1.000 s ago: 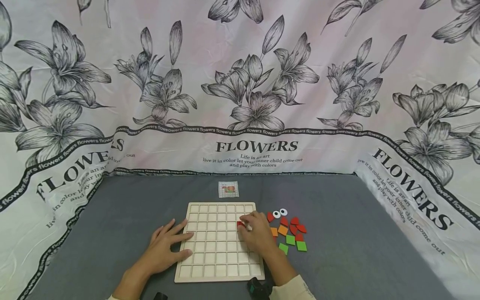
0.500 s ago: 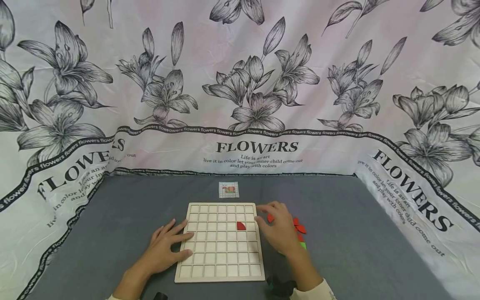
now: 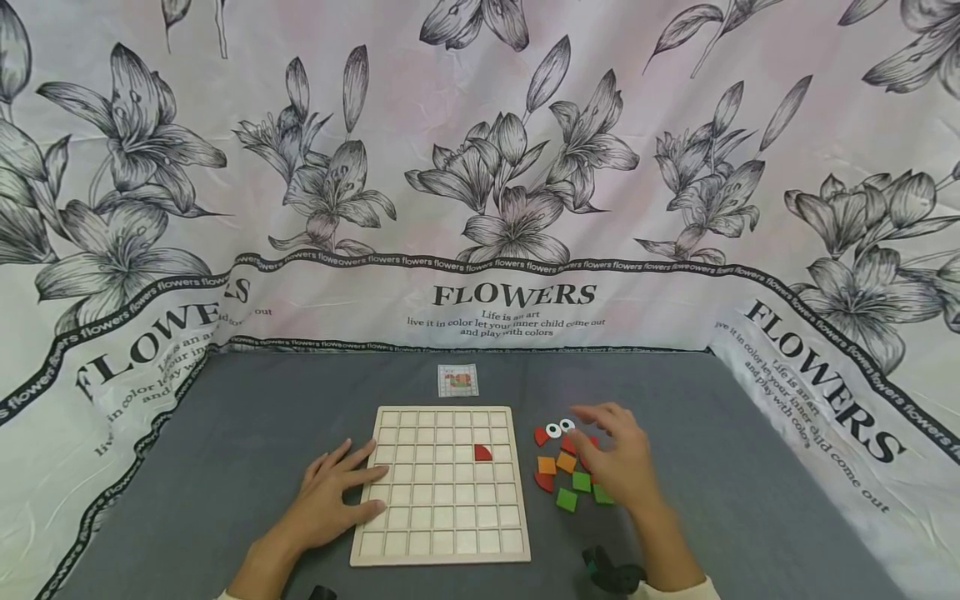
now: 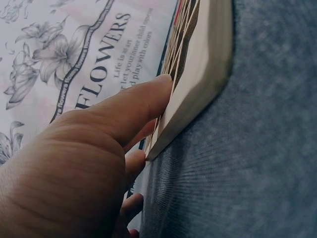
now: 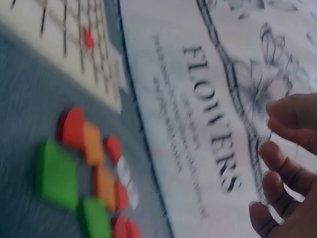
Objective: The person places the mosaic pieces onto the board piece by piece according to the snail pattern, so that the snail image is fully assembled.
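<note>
A pale wooden grid board lies on the grey cloth, with one red quarter-round tile in a cell toward its upper right. My left hand rests on the board's left edge, fingers spread; the left wrist view shows the thumb against the rim. Right of the board, my right hand hovers over loose tiles and partly hides some. No tile shows between its loosely bent fingers in the right wrist view. Around it are orange tiles, green tiles, red rounded tiles and white eye discs.
A small pattern card with a coloured picture on a grid lies behind the board. Flower-printed cloth walls in the table at the back and sides. A black wrist device sits at my right forearm.
My right hand has let go of the red quarter-round tile on the board and moved right, over the loose tiles. The left hand stays on the board's edge.
</note>
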Motion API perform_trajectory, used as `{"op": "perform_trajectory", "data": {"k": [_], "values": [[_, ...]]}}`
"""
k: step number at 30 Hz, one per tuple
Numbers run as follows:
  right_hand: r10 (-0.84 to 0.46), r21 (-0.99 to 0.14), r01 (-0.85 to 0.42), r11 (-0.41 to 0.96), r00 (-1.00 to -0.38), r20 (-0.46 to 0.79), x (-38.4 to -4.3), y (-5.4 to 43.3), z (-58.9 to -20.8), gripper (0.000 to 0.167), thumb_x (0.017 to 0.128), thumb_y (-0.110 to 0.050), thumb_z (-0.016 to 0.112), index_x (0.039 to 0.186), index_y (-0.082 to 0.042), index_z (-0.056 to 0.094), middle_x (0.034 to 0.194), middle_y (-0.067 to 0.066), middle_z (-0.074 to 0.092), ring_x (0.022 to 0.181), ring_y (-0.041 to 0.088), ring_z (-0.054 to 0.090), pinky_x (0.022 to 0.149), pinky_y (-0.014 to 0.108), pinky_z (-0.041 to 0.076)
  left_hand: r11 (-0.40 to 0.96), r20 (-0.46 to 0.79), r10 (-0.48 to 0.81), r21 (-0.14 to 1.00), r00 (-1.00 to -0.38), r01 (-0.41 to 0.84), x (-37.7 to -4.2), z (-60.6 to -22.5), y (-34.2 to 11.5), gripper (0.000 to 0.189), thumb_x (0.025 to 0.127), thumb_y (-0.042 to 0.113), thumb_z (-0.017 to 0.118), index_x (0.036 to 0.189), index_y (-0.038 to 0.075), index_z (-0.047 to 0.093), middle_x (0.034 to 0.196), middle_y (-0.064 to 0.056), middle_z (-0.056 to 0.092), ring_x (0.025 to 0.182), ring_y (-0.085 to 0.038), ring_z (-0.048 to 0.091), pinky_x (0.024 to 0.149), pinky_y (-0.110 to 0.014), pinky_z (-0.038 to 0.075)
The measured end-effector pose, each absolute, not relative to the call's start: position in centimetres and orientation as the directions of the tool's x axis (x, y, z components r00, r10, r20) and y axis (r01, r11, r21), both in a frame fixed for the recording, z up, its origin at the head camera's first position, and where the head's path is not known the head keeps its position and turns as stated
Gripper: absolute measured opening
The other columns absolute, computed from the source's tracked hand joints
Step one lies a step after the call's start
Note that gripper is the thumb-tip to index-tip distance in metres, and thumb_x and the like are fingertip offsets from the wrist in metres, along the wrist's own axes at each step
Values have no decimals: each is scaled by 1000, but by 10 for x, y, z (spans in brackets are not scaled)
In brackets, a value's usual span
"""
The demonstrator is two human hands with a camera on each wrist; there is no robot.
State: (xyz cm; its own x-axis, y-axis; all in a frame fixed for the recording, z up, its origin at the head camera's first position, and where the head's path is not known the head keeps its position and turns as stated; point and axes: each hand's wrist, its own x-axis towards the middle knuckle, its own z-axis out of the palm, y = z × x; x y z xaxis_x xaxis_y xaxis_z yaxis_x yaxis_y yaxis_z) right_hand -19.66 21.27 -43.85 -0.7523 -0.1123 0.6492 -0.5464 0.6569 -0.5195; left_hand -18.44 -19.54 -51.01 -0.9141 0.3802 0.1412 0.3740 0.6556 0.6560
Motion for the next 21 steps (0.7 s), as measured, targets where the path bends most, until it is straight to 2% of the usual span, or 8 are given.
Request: {"op": "perform_trajectory", "data": {"k": [6, 11, 21], "values": [[-33, -598, -427, 678, -830, 556, -196, 237, -465, 25, 81, -1, 77, 105, -2, 73, 92, 8, 63, 83, 26, 54, 69, 48, 48, 652, 151, 382, 655, -912, 382, -184, -511, -195, 54, 85, 48, 70, 127, 16, 67, 150, -10, 38, 139, -45, 19, 107, -63, 4], [15, -627, -345, 698, -869, 495, -196, 248, -485, 24, 81, -4, 77, 105, 0, 73, 90, 8, 64, 79, 25, 53, 67, 45, 47, 650, 143, 386, 658, -911, 379, -185, -510, -195, 54, 85, 48, 71, 128, 15, 66, 150, -10, 37, 139, -46, 18, 107, -63, 3], [45, -617, -294, 730, -880, 473, -197, 255, -496, 22, 81, -5, 78, 102, -1, 73, 87, 7, 64, 77, 23, 50, 66, 43, 45, 650, 120, 385, 668, -915, 362, -184, -510, -195, 55, 85, 50, 69, 129, 17, 66, 152, -9, 36, 140, -45, 16, 107, -63, 2]]}}
